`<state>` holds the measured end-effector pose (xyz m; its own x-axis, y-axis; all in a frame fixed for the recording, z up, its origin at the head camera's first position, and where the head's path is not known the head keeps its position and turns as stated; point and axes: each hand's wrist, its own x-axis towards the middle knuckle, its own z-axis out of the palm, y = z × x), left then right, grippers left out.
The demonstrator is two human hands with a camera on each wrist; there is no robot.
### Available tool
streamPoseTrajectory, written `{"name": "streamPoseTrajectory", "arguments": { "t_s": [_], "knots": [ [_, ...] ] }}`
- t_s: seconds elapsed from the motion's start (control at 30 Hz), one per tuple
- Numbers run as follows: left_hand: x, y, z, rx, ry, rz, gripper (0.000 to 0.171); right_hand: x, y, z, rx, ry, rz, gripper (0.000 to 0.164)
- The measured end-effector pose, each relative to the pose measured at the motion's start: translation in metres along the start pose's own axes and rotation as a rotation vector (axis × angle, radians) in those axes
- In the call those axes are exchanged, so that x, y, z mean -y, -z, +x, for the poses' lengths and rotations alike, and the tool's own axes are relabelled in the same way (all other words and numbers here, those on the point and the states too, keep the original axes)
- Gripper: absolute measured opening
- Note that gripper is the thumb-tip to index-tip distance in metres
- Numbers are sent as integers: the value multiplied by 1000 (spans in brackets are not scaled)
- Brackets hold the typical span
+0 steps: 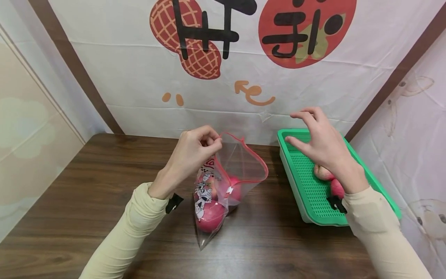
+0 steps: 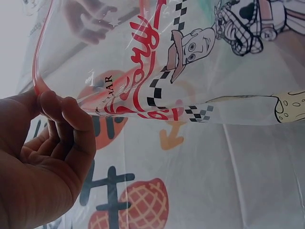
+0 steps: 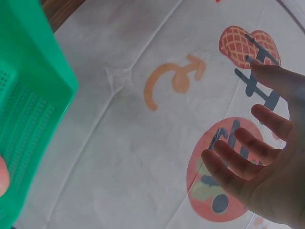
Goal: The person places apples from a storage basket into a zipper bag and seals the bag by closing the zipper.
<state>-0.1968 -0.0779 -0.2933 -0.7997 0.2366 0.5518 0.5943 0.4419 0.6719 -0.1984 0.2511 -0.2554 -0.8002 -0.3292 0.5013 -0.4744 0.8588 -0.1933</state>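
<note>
Pinching the red-edged rim of a clear printed zip bag [image 1: 222, 179] between thumb and fingers, the left hand [image 1: 191, 155] holds it with the mouth gaping to the right of those fingers. Below them, inside the bag, sit pinkish-red round fruits [image 1: 210, 217], partly behind a cartoon cowboy print; a white zip slider [image 1: 229, 190] is below and right of the fingertips. The right hand [image 1: 324, 147] hovers with fingers spread and slightly bent. Beneath it, a green perforated basket [image 1: 315, 205] on the wood-grain worktop [image 1: 101, 186] contains two visible fruits [image 1: 324, 173], nearer the wrist than the fingertips.
</note>
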Motion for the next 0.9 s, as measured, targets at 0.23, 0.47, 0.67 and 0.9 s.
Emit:
{"name": "streamPoseTrajectory", "arguments": {
  "t_s": [0.23, 0.47, 0.67, 0.9],
  "knots": [
    [1, -1, 0, 3, -5, 0, 8, -9, 5, -4, -26, -20, -16, 60],
    [2, -3, 1, 3, -4, -4, 9, -18, 9, -7, -1, -64, -21, 59],
    [-1, -3, 0, 9, -5, -10, 7, -26, 12, -10, 6, -75, -29, 59],
    [-1, -4, -1, 18, -2, -17, 8, -35, 12, -14, 32, -122, -36, 59]
  ]
}}
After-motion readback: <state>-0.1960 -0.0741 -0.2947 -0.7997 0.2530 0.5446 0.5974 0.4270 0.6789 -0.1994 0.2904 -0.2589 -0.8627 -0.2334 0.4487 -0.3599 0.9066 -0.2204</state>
